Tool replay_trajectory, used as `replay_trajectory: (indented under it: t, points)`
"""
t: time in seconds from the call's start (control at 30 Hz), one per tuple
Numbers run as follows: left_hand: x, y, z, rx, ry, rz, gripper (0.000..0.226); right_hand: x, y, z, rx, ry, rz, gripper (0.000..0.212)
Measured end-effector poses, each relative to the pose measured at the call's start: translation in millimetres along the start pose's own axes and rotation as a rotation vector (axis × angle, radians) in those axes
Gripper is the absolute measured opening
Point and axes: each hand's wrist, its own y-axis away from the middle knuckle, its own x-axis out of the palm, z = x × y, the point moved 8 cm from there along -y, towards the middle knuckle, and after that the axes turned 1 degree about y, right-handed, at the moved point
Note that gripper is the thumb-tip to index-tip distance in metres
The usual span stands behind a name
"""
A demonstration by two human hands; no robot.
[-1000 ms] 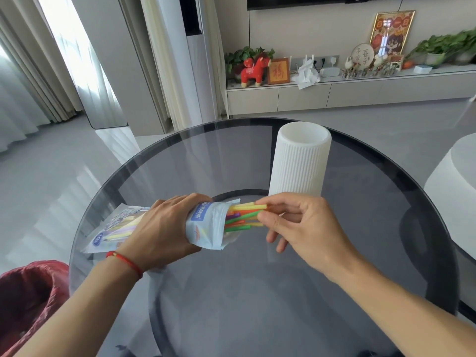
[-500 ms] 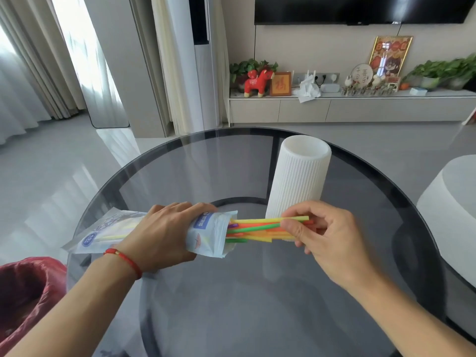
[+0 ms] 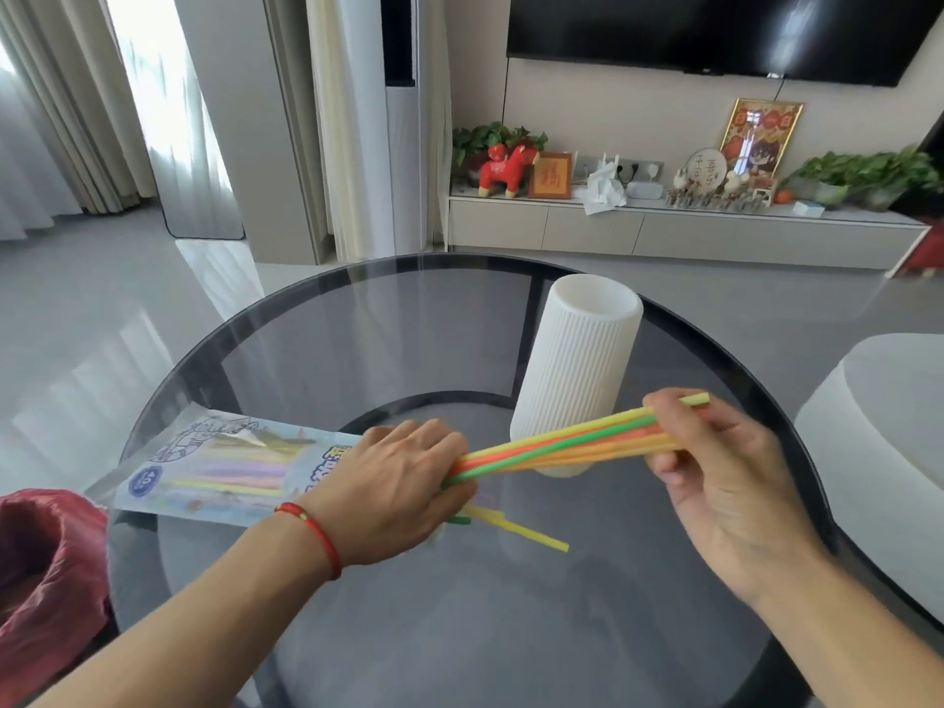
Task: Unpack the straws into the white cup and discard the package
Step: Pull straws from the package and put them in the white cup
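My left hand grips the open end of a light blue plastic straw package that lies flat on the glass table. My right hand pinches a bundle of yellow, green and orange straws, drawn almost fully out of the package and slanting up to the right. Their near ends still reach my left hand. A loose yellow straw and a green one poke out below my left hand. The tall ribbed white cup stands upright just behind the bundle.
The round dark glass table has a black rim. A bin lined with a red bag sits at the lower left, beside the table. A white round seat is at the right. A TV cabinet stands far behind.
My right hand has pulled the straw bundle farther right and upward, out of the package. A couple of straws have slipped out below my left hand. The package now lies flatter on the table.
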Motion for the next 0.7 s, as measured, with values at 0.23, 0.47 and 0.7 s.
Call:
replay_trajectory:
  t: [0.23,0.47,0.7]
  points:
    - [-1.6,1.2,-20.0,0.044,0.020,0.004,0.032,50.2,20.7,-40.5,0.098,0.029,0.150,0.074]
    - [24.0,1.1,-6.5,-0.017,0.047,0.153,0.037,36.7,18.9,31.6,-0.280,0.596,-0.063,0.038]
    - [44.6,-4.8,-2.6,-0.029,0.013,0.192,0.037,28.7,-1.4,77.8,-0.426,1.157,-0.094,0.046]
